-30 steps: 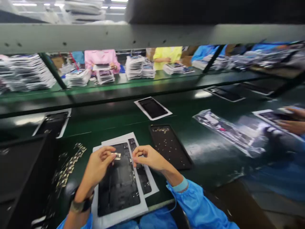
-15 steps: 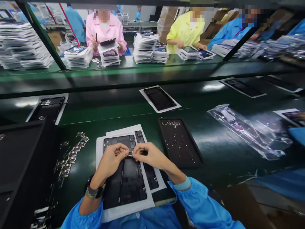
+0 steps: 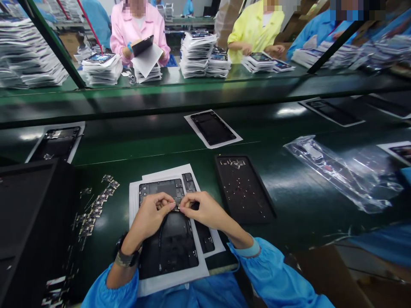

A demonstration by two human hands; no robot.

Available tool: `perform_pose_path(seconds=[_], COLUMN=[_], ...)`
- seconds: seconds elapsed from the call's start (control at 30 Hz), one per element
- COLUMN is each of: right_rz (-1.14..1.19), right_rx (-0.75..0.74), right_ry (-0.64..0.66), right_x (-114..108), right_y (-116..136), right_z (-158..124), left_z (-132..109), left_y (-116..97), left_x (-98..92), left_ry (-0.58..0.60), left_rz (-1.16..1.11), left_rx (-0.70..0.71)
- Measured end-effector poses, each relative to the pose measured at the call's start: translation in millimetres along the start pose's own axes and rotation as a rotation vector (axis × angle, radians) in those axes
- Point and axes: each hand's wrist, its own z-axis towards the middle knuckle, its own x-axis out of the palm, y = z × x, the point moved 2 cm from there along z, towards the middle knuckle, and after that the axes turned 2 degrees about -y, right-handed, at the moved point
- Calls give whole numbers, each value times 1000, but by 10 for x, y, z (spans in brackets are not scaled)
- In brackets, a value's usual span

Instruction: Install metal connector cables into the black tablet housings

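Note:
Between my two hands is a small circuit board [image 3: 176, 207], pinched from both sides. My left hand [image 3: 153, 214] grips its left end with thumb and forefinger; a dark cable hangs down from near it. At its right end, my right hand [image 3: 199, 208] closes thumb and forefinger on it. Below them lies a black tablet housing [image 3: 175, 248], inner side up, on white sheeting [image 3: 202, 269]. A second black housing [image 3: 205, 237] sits partly beneath the first one's sheet, to the right. My fingers cover much of the board.
Several small circuit boards [image 3: 96, 209] lie in a row at left, beside a black box [image 3: 35, 214]. To the right stand a dark tray [image 3: 245, 192] with tiny parts and a clear plastic bag [image 3: 337, 175]. Another housing [image 3: 213, 127] lies beyond. Co-workers sit behind paper-layered stacks [image 3: 197, 55].
My hands keep nearly the same pinch on the circuit board. The hanging cable has shifted slightly left. Across the bench, the person in pink has raised and tilted a dark panel and white sheet.

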Motion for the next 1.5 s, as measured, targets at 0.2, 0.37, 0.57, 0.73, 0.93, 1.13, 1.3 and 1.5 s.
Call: perform_pose_path(seconds=[0.2,0.37,0.57,0.73,0.93,1.13,1.3,1.5], right_rz=[19,29,185,279,340,356,359,185], right_rx=[46,126,163,154,170,172,189,68], right_ry=[12,15,59,129,164,161,163,89], right_x=[10,28,13,-9,-30,-30,-1,-135], right_y=[-30,-74,-109,-118,-119,-128,-159,-26], right_z=[-5,-11,-5,-2,-22,-34,-14,-65], left_z=[-21,-29,19,27,24,-1,3,-81], left_y=[9,-3,10,29,31,10,30,-90], left_x=[28,80,40,-12,15,36,78,-69], left_ry=[-9,-62,28,102,145,87,75,39], left_rz=[40,134,-22,-128,-158,-164,-143,-154], left_rx=[-5,33,-29,-57,-65,-72,-68,-75])
